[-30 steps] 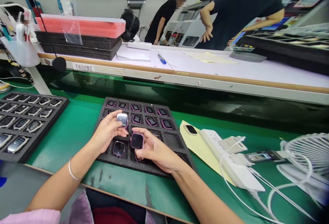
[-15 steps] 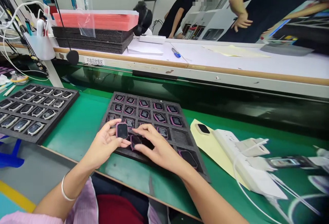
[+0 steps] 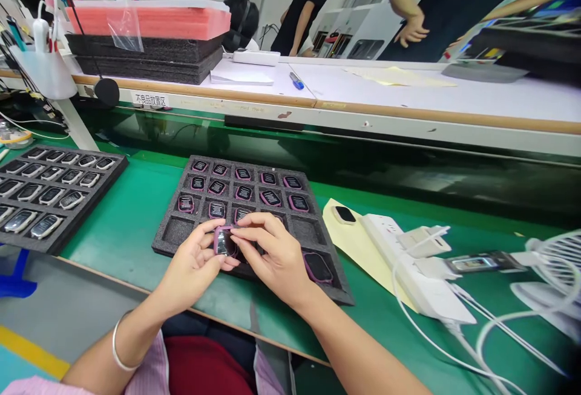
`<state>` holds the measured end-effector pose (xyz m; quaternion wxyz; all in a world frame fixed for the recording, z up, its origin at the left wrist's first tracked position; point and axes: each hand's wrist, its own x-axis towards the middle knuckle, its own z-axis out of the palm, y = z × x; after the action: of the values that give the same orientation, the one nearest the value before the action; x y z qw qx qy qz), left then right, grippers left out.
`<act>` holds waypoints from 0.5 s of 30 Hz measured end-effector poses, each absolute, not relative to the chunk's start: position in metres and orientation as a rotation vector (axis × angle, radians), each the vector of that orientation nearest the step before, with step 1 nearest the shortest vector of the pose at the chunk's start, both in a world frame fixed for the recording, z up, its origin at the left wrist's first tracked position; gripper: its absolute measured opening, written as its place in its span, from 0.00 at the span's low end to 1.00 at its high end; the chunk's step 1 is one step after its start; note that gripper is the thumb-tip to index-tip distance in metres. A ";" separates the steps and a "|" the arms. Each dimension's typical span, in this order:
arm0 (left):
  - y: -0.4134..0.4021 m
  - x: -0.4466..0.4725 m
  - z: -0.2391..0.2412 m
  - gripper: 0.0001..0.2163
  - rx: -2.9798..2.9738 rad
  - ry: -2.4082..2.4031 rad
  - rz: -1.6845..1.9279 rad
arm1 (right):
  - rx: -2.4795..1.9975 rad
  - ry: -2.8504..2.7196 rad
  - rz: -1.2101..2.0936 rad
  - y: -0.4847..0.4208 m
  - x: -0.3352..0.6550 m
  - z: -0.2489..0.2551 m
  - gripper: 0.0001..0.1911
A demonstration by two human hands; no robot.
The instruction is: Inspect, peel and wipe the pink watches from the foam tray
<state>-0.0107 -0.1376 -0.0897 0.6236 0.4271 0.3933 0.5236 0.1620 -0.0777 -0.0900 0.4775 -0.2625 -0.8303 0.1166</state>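
In the head view, my left hand (image 3: pixel 197 265) holds a purple-framed smartwatch (image 3: pixel 224 244) without a strap, its dark glass face turned up toward me. My right hand (image 3: pixel 275 259) has its thumb and fingertips pinched together at the watch's right edge. Both hands are over the near side of a dark foam tray (image 3: pixel 163 242). Several purple-framed smartwatches sit in the tray's compartments, such as one purple watch (image 3: pixel 318 267) by my right wrist. My right hand hides part of the tray's near rows.
A second foam tray (image 3: pixel 75 225) with silver-framed watches lies left. On the right are a pale watch (image 3: pixel 344 215) on yellow paper (image 3: pixel 363 262), a power strip (image 3: pixel 399 274) with cables, and a white fan (image 3: pixel 556 274). A raised shelf (image 3: pixel 385 126) runs behind; people stand beyond.
Half a second ago each hand held a separate watch. Now both hands meet at one watch; the second is not distinguishable. The camera view has shifted slightly.
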 end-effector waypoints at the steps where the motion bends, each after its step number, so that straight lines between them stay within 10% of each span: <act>1: -0.137 -0.010 -0.091 0.26 0.972 0.900 1.210 | -0.633 -2.015 0.325 -0.078 0.161 -0.089 0.08; 15: -0.138 -0.012 -0.090 0.29 0.952 0.950 1.273 | -0.822 -1.746 1.036 -0.083 0.161 -0.079 0.11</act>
<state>-0.0115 -0.1383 -0.0899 0.6011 0.4108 0.4099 0.5495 0.1612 -0.0835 -0.0790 0.4579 -0.3335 -0.7087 0.4205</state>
